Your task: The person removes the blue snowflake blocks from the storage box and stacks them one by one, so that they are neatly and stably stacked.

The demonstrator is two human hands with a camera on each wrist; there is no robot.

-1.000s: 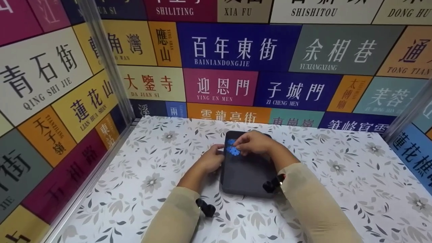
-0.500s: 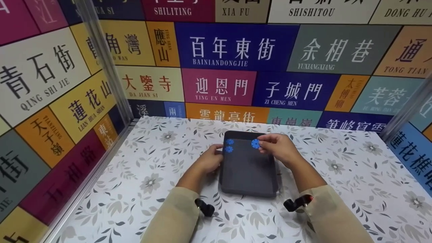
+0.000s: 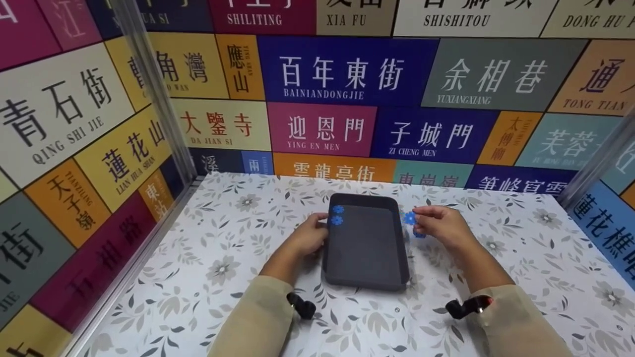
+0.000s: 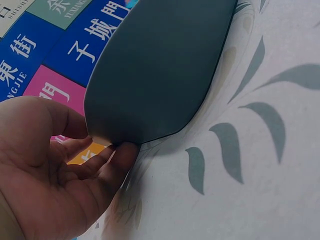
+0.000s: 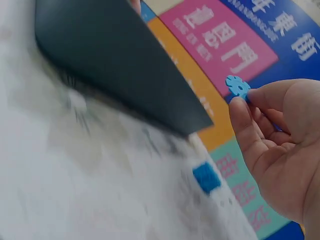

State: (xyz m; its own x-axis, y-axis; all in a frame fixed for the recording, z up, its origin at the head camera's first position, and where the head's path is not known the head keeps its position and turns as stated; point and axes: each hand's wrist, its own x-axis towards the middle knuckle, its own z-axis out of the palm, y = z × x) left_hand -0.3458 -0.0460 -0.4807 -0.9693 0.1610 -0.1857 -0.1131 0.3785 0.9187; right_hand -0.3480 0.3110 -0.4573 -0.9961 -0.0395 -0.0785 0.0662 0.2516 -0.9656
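A dark grey rectangular tray (image 3: 366, 243) lies on the table, with two blue snowflake discs (image 3: 338, 209) in its upper left corner. My left hand (image 3: 311, 234) grips the tray's left edge; in the left wrist view, thumb and fingers hold the tray wall (image 4: 160, 75) near a corner. To the right of the tray and apart from it, my right hand (image 3: 441, 225) pinches a blue snowflake disc (image 5: 237, 86) between thumb and forefinger. Below that hand lies another blue piece (image 3: 419, 234), partly covered in the head view and blurred in the right wrist view.
A floral white cloth (image 3: 223, 270) covers the table. Behind it and at both sides stand walls of coloured street-name panels (image 3: 322, 129). A clear upright edge (image 3: 168, 99) runs along the left corner. Each sleeve carries a black wrist camera (image 3: 302, 305).
My right hand has moved right from the tray's upper left, across the tray and past its right rim, carrying a blue disc. The left hand and tray have stayed in place.
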